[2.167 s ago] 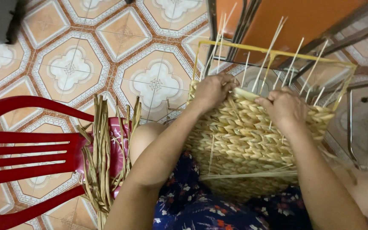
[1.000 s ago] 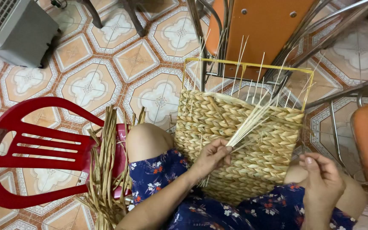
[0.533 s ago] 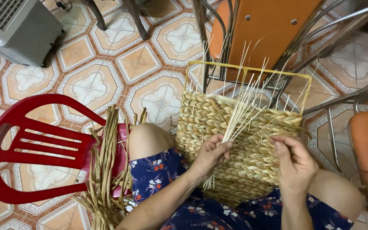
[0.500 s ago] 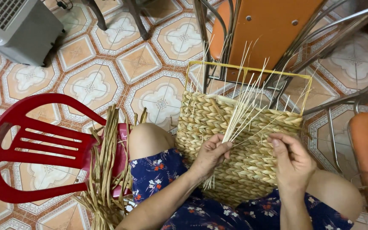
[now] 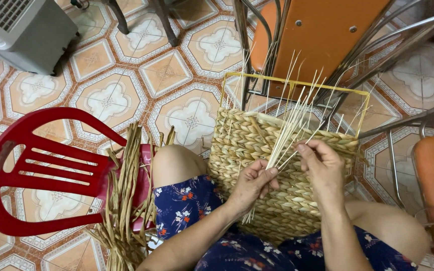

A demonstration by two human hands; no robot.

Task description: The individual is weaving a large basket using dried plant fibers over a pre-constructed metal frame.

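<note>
A half-woven straw basket (image 5: pixel 237 150) on a yellow wire frame (image 5: pixel 297 83) rests on my lap, tilted away from me. My left hand (image 5: pixel 252 183) grips a bundle of thin pale stalks (image 5: pixel 290 125) that fan upward over the basket. My right hand (image 5: pixel 322 163) is beside it, its fingertips pinching one or two stalks of the same bundle near its lower end. Loose upright spokes stick out above the basket's woven edge.
A red plastic chair (image 5: pixel 36 168) stands at my left with a heap of dried flat weaving strands (image 5: pixel 126 200) draped on its seat. Orange metal-framed chairs (image 5: pixel 322 35) stand behind the basket and at the right. A grey appliance (image 5: pixel 21 30) sits far left on the tiled floor.
My right hand rose from my lap to the stalk bundle and now pinches stalks. My left hand keeps hold of the bundle. Earlier both hands were at the basket's top edge.
</note>
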